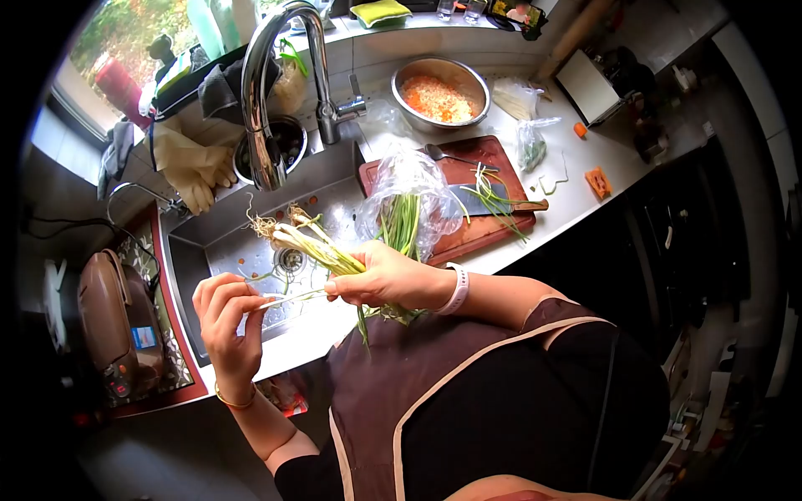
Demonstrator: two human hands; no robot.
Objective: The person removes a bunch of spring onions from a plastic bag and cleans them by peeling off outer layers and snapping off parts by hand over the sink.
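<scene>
My right hand (386,275), a pale band on its wrist, is closed around a bunch of scallions (311,242). Their white bulbs and stringy roots point up and left over the sink (188,250), and green ends hang below the hand. To the left, my left hand (227,316) pinches the end of a thin pale scallion strand (292,296) stretched across to the right thumb. Just behind the right hand, a clear plastic bag (413,179) holds more green scallions (399,224). Shreds of scallion lie in the sink around the drain (290,260).
A cleaver (484,200) and loose green stalks lie on the brown cutting board (451,245). Behind it stands a metal bowl (443,90) of chopped orange and pale food. The tall faucet (261,100) arches over the sink. Rubber gloves (185,163) hang at the left.
</scene>
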